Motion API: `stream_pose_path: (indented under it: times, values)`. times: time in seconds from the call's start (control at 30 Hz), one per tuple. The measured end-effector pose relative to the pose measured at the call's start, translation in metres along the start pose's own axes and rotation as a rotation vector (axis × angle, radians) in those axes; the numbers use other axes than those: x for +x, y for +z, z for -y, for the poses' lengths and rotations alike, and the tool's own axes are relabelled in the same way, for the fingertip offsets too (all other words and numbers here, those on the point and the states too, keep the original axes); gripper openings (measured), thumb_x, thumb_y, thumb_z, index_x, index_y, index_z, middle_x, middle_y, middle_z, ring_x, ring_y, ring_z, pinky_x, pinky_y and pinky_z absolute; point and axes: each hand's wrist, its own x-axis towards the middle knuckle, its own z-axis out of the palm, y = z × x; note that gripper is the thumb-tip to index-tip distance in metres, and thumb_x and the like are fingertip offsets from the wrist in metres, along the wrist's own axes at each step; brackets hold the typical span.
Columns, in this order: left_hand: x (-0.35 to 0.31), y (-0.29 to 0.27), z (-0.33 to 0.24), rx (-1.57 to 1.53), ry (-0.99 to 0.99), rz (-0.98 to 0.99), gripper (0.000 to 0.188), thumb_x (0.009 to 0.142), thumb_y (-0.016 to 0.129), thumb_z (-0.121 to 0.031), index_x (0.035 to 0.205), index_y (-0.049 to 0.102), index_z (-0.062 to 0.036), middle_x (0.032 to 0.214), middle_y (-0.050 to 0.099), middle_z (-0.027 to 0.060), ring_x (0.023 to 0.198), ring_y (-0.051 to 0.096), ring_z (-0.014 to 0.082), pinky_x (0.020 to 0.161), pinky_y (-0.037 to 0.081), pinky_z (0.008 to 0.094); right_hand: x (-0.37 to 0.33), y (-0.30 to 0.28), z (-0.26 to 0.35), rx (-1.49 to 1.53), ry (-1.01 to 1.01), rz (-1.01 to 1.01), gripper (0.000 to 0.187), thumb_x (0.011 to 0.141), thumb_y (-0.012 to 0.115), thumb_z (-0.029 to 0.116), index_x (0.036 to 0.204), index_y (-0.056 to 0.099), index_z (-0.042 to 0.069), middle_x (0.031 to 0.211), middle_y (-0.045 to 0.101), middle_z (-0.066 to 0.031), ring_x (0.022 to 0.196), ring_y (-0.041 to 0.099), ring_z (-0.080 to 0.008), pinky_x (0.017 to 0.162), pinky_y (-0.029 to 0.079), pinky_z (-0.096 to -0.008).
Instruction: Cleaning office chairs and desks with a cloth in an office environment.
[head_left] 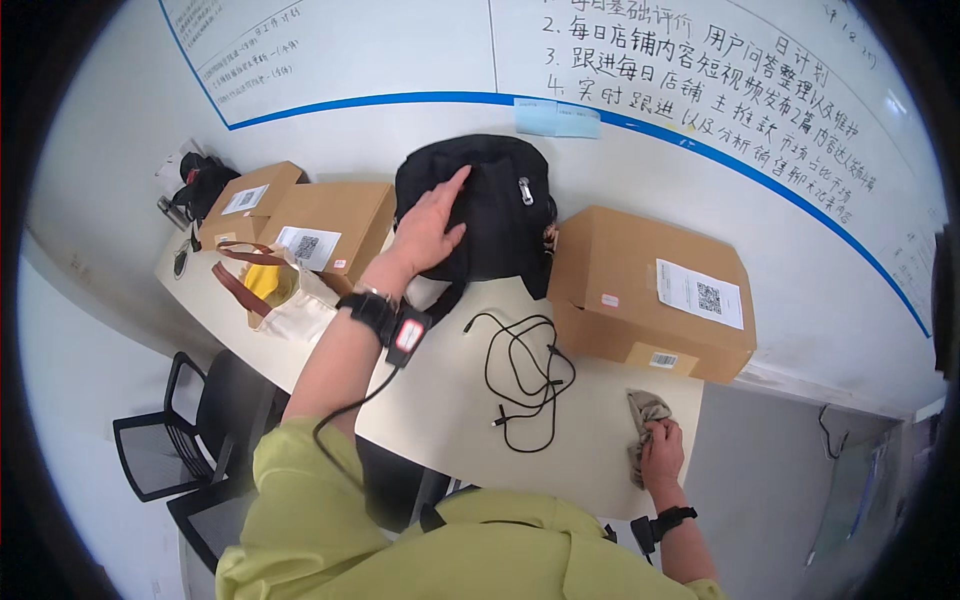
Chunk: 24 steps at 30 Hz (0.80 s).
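My left hand lies with its fingers stretched out against the front of a black backpack, which stands upright at the back of the table. At the table's right edge, my right hand has its fingers closed on a crumpled grey-brown cloth. Between the hands, a loosely coiled black cable lies on the tabletop in front of the backpack, with its plug ends showing. Neither hand touches the cable.
A large cardboard box stands right of the backpack. Two more boxes, a nearer one and a farther one, stand left, behind a cream tote bag. Black chairs stand at the table's left front. A whiteboard hangs behind.
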Motion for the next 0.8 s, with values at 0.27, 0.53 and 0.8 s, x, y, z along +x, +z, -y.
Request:
stream_pose_path:
  times: [0.27,0.53,0.8]
  values:
    - [-0.014,0.047,-0.001,0.655,0.029,-0.043,0.069,0.068,0.068,-0.016,0.13,0.039,-0.0035,0.13,0.041,0.0105,0.113,0.042,0.0324,0.093,0.038,0.043,-0.012,-0.001,0.006,-0.064,0.103,-0.025,0.036,0.068,0.059,-0.002,0.101,0.054,0.011,0.104,0.049,-0.0119,0.099,0.049,-0.0315,0.079,0.046,-0.0409]
    - [0.016,0.073,-0.022,0.444,0.123,-0.008,0.044,0.072,0.054,-0.005,0.116,0.051,0.0041,0.113,0.05,0.0196,0.103,0.049,0.031,0.08,0.046,0.0323,-0.003,0.003,0.001,-0.094,0.147,-0.045,0.032,0.068,0.058,-0.003,0.097,0.053,0.01,0.1,0.048,-0.0121,0.098,0.049,-0.0316,0.078,0.046,-0.0417]
    - [0.043,0.092,-0.043,0.458,-0.011,0.004,0.02,0.073,0.061,-0.015,0.09,0.066,-0.0081,0.071,0.063,0.0111,0.068,0.062,0.0305,0.061,0.05,0.0395,-0.003,0.001,0.011,-0.079,0.179,0.004,0.032,0.069,0.057,-0.001,0.099,0.054,0.011,0.103,0.049,-0.0126,0.1,0.049,-0.0325,0.08,0.046,-0.0415]
